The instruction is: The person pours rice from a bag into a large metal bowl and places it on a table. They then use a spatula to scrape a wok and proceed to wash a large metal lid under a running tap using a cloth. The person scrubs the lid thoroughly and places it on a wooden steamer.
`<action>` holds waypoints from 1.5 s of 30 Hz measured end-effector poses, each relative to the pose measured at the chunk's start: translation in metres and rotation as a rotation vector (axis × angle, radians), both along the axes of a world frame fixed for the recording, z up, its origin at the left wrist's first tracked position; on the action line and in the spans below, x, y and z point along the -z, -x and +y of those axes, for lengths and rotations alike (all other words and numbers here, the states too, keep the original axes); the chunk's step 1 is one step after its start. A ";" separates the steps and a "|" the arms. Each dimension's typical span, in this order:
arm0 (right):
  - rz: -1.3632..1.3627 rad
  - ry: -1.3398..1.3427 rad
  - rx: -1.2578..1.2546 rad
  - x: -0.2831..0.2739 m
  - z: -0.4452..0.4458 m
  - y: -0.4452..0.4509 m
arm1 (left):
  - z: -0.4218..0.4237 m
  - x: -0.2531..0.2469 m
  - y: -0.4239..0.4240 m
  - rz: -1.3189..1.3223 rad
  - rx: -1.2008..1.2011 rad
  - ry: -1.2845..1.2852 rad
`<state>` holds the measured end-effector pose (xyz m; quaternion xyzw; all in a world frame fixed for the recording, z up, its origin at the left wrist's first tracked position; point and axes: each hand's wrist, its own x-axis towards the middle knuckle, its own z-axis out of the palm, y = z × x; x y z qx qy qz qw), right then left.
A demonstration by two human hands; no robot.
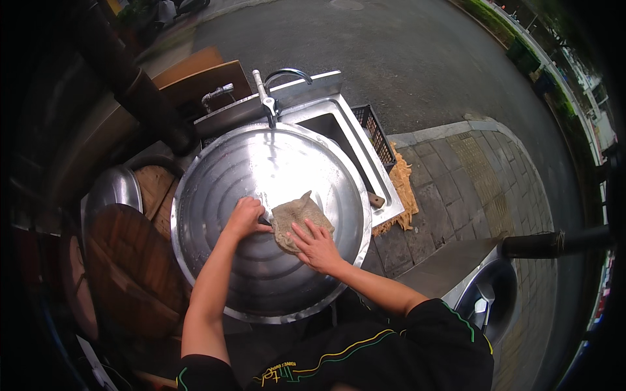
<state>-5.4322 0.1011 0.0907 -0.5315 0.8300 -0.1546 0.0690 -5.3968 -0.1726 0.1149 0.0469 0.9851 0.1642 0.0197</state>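
A large round metal lid [210, 283] with concentric ridges fills the middle of the view. It lies over part of a stainless-steel sink [389, 207]. Near the lid's centre, my left hand [244, 218] grips its small black handle [264, 223], which is mostly hidden by the fingers. My right hand [317, 246] presses a folded beige cloth [299, 215] flat on the lid, just right of the handle, with the fingers spread.
A faucet [270, 105] rises at the lid's far edge. Right of the sink stands a black plastic crate [374, 137]. Round wooden boards [129, 269] and a metal bowl [115, 188] are at left. A wok [499, 293] holding a spatula [485, 295] sits at lower right.
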 end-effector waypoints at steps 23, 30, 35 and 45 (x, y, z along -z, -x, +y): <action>0.082 0.127 0.214 0.045 -0.159 0.150 | -0.003 0.000 0.006 -0.022 0.092 0.017; -0.173 -0.062 0.274 0.066 -0.186 0.252 | 0.007 -0.010 0.003 0.023 0.017 0.004; -0.223 0.069 0.340 0.095 -0.092 0.252 | 0.007 -0.009 0.002 0.012 0.001 0.007; -0.198 0.131 0.586 0.077 0.054 0.098 | 0.007 -0.003 0.002 0.060 0.032 -0.008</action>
